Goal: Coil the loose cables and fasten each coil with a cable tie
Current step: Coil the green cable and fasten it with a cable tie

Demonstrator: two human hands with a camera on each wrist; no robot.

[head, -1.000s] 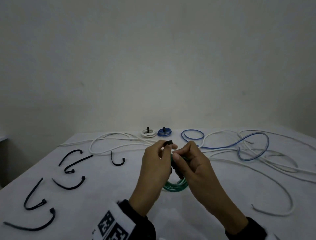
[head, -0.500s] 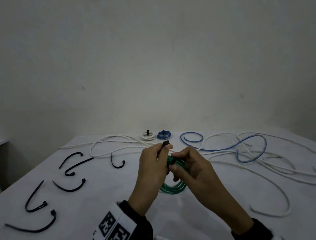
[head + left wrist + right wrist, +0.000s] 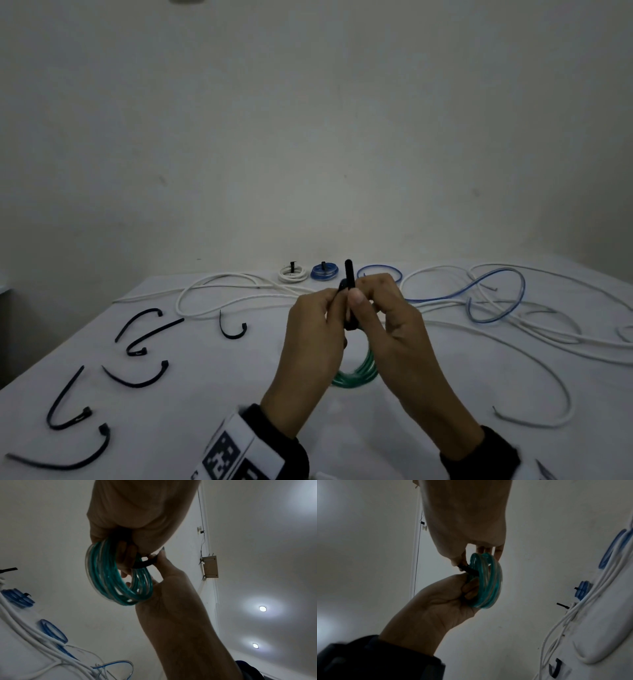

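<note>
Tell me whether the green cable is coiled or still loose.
Coiled. The green cable forms a tight ring of several loops, held off the table between the left hand and right hand, with a black tie around it.

Both hands cover the top of the green coil (image 3: 356,377), so where the black cable tie (image 3: 349,277) wraps it stays hidden from the head view. At three o'clock the white cables (image 3: 582,346) run off the edge. At seven o'clock the wrist marker (image 3: 222,459) is cut off.
</note>
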